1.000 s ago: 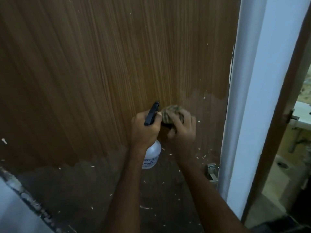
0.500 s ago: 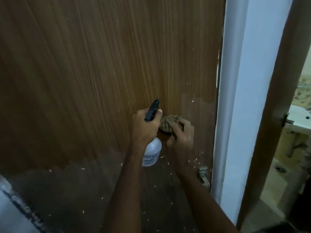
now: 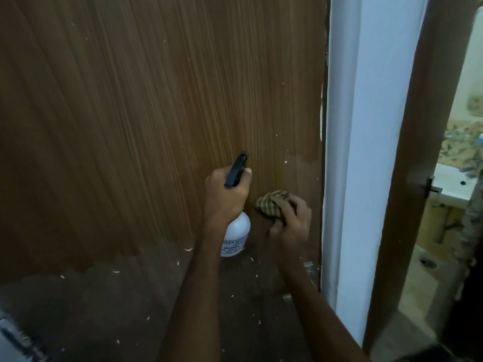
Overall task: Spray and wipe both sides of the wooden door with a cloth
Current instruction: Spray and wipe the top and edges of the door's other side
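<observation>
The wooden door (image 3: pixel 136 121) fills most of the view, brown with fine vertical grain and a darker lower band flecked with pale specks. My left hand (image 3: pixel 224 197) grips a white spray bottle (image 3: pixel 236 236) by its neck, its black trigger head (image 3: pixel 236 169) pointing up at the door. Just to the right, my right hand (image 3: pixel 292 220) holds a bunched striped cloth (image 3: pixel 271 203) against the door near its right edge.
A white door frame (image 3: pixel 366 152) runs down the right of the door. Beyond it stands a second brown door edge (image 3: pixel 407 178) with a latch, and a bathroom with a white sink (image 3: pixel 452 186). A metal fitting (image 3: pixel 309 267) sits low on the door by my right wrist.
My right hand has slid the cloth down and to the right, away from the spray bottle. My left hand keeps the bottle in about the same place.
</observation>
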The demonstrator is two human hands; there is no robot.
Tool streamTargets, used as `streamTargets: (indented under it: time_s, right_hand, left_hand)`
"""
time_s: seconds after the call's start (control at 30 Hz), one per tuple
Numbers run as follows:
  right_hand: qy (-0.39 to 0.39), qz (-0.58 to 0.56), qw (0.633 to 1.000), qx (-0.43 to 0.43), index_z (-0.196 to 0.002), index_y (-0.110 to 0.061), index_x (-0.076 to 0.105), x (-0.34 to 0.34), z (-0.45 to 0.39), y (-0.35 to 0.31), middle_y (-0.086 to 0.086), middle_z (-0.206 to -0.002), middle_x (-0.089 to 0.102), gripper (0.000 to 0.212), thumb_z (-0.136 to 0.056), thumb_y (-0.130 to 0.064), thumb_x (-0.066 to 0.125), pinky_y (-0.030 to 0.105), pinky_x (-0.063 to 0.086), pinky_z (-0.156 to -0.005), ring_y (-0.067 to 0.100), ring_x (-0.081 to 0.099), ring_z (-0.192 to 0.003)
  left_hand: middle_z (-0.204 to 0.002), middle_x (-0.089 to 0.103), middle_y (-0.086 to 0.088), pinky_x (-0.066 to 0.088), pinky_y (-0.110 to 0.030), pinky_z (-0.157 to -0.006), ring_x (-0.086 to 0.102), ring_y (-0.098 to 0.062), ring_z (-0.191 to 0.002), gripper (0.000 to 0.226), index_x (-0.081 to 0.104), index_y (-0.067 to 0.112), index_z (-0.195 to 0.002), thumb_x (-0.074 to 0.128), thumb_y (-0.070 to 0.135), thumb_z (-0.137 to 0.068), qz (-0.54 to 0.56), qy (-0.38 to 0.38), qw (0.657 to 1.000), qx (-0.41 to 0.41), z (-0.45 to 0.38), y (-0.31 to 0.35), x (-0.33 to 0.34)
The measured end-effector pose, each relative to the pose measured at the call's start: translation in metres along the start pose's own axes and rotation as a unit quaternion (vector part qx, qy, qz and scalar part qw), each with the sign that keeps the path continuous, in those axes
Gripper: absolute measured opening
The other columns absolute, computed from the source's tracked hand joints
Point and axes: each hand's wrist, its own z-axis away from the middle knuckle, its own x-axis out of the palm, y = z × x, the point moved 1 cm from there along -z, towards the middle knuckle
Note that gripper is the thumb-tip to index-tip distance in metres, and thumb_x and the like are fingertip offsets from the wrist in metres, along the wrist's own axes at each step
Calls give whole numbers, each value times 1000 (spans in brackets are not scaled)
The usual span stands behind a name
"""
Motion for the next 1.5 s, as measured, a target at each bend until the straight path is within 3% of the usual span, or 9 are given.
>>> streamTargets:
  time_s: [0.13, 0.23, 0.47, 0.67, 0.87, 1.03, 1.13, 1.3, 1.5]
  right_hand:
    - [5, -11, 1000, -27, -124, -16, 70, -9, -69, -29, 4, -133, 55, 59, -74, 13, 58, 13, 39, -94, 23, 50, -120]
    - [24, 7, 997, -74, -123, -18, 71, -11, -106, -40, 3, -133, 58, 55, -78, 10, 56, 22, 45, -86, 23, 51, -116]
    - [-18, 7, 999, -28, -121, -12, 70, -20, -18, 20, 9, -134, 57, 53, -78, 16, 57, 40, 53, -93, 28, 52, -121]
    - [51, -4, 998, -41, -118, -12, 72, -20, -115, -5, 7, -128, 58, 56, -72, 15, 55, 5, 32, -95, 27, 54, -117]
    - [34, 0, 999, -15, -120, -8, 71, -26, -41, 37, 12, -132, 58, 58, -71, 22, 60, 12, 32, -107, 26, 50, -124]
    - [75, -1, 997, -27, -121, -13, 71, -36, -118, 25, 8, -127, 60, 56, -74, 15, 56, 27, 48, -97, 25, 53, -118]
    - [106, -4, 994, -34, -121, -13, 71, -33, -142, 22, 8, -127, 60, 55, -76, 15, 56, 25, 48, -97, 23, 53, -117]
    - [51, 22, 998, 14, -120, -9, 71, -30, -40, 62, 10, -128, 59, 57, -73, 20, 59, 40, 51, -96, 27, 54, -117]
    - [71, 12, 997, -13, -115, -12, 73, -34, -102, 28, 6, -122, 60, 54, -70, 13, 56, 23, 45, -90, 25, 54, -111]
  left_hand:
    - [-65, 59, -26, 49, -53, -49, 56, -47, -56, 44, 60, -6, -76, 65, 31, -99, 7, -1, 1000, -5, -1, 3, 10]
    - [-67, 60, -26, 45, -51, -46, 55, -38, -50, 41, 61, -5, -77, 65, 27, -101, 10, -11, 1000, -7, -1, 3, 21]
    - [-67, 60, -25, 47, -53, -49, 56, -44, -54, 46, 61, -4, -76, 63, 37, -96, 7, -30, 999, -7, -2, 5, 35]
    - [-70, 64, -24, 53, -57, -51, 61, -46, -60, 43, 63, -4, -79, 63, 35, -97, -14, -38, 999, -11, -4, 8, 51]
    - [-68, 63, -23, 53, -56, -51, 60, -45, -60, 42, 63, -4, -77, 64, 30, -100, -12, -50, 999, -9, -3, 7, 68]
    - [-73, 64, -25, 53, -54, -55, 61, -47, -64, 39, 64, -5, -80, 64, 28, -101, 8, -55, 998, -17, -3, 13, 78]
    - [-74, 65, -25, 53, -53, -54, 62, -46, -65, 37, 65, -3, -81, 64, 28, -101, 8, -60, 998, -18, -3, 13, 83]
    - [-67, 63, -21, 53, -56, -51, 61, -45, -60, 45, 63, 0, -75, 60, 40, -94, 1, -65, 998, -12, 0, 2, 92]
    - [-64, 59, -23, 49, -55, -46, 57, -46, -56, 46, 59, 0, -74, 60, 41, -95, 21, -52, 998, -7, 9, -13, 98]
